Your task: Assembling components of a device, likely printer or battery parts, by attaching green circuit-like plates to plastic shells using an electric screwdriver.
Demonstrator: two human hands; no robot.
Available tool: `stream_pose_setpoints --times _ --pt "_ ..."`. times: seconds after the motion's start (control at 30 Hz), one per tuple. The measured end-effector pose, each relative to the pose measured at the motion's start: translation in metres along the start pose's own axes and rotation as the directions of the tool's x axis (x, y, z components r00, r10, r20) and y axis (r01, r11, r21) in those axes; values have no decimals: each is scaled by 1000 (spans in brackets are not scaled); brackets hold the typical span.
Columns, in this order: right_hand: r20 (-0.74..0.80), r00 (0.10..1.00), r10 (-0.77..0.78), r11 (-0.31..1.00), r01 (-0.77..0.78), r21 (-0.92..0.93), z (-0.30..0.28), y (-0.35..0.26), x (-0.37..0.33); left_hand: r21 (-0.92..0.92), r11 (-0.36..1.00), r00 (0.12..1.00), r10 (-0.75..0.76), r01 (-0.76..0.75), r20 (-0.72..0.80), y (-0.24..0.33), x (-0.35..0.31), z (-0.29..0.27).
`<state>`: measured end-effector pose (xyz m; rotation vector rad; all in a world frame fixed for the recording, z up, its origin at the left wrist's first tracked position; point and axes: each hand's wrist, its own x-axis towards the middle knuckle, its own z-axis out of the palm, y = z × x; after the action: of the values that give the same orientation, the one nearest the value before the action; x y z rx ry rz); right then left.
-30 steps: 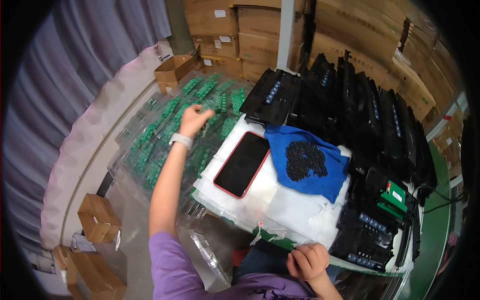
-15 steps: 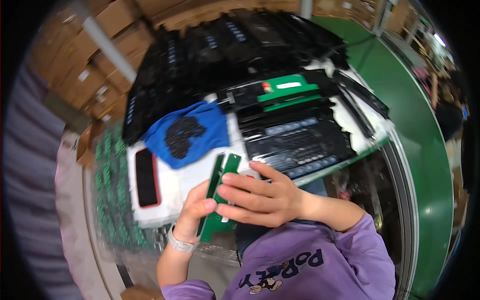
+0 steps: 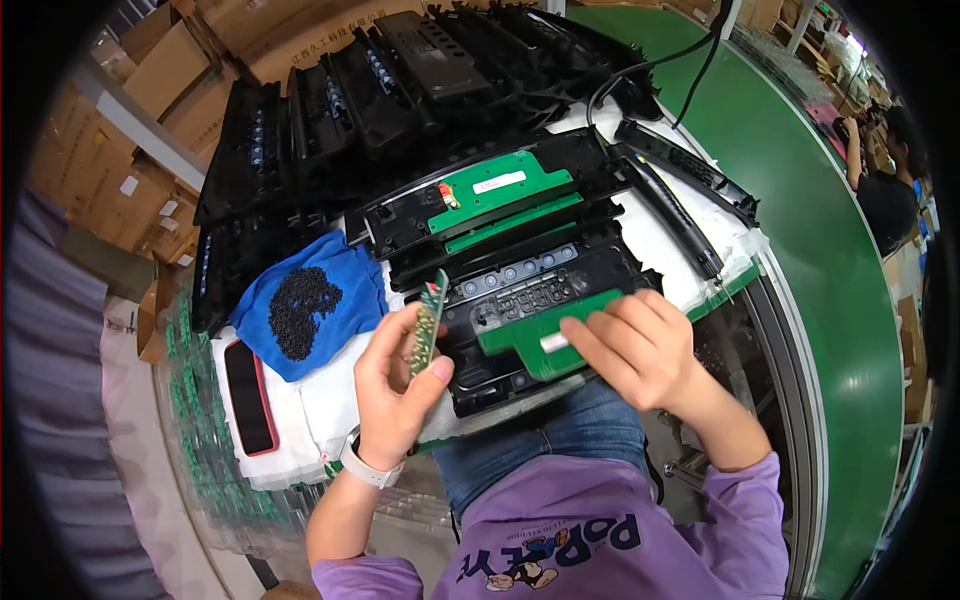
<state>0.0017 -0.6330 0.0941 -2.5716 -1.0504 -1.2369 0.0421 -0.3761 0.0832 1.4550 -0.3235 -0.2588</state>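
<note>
Overall, a white-covered tabletop (image 3: 310, 415) fills the middle, with black casings (image 3: 440, 60) crowded along its far edge. One near casing (image 3: 515, 280) lies by its near edge, and a blue cloth (image 3: 350, 275) spreads toward the left edge. The right grip (image 3: 640, 350) pinches the right board (image 3: 520, 340), a green one, over the near casing; whether they touch, I cannot tell. The left grip (image 3: 395, 385) holds the left board (image 3: 427, 330) on edge between thumb and fingers, above the near edge. Good handling here seems to ask for pressure on the rims only, the right board level, and the left one well off the casing so corners don't scrape. A phone (image 3: 250, 400) lies near the left edge; black bits (image 3: 300, 310) sit heaped on the cloth, best left unbrushed.
</note>
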Motion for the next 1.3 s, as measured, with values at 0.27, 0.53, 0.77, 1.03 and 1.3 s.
stream_pose_setpoints --times 0.27,0.53,0.77,1.03,1.3 --pt "346 930 -124 992 120 34 52 23 19 193 961 966 226 -200 -124 -12 20 -5" --pt "358 934 -5 996 -26 81 65 32 27 344 926 980 188 -154 -68 -15 19 -11" --pt "505 863 -11 945 -157 288 51 50 41 423 898 987 154 -123 -39 -17 22 -10" --pt "449 893 32 949 -169 268 51 50 24 376 923 992 114 -85 -57 -19 22 -9" --pt "454 888 74 944 -209 255 54 44 23 385 919 994 104 -83 -35 -23 22 -13"
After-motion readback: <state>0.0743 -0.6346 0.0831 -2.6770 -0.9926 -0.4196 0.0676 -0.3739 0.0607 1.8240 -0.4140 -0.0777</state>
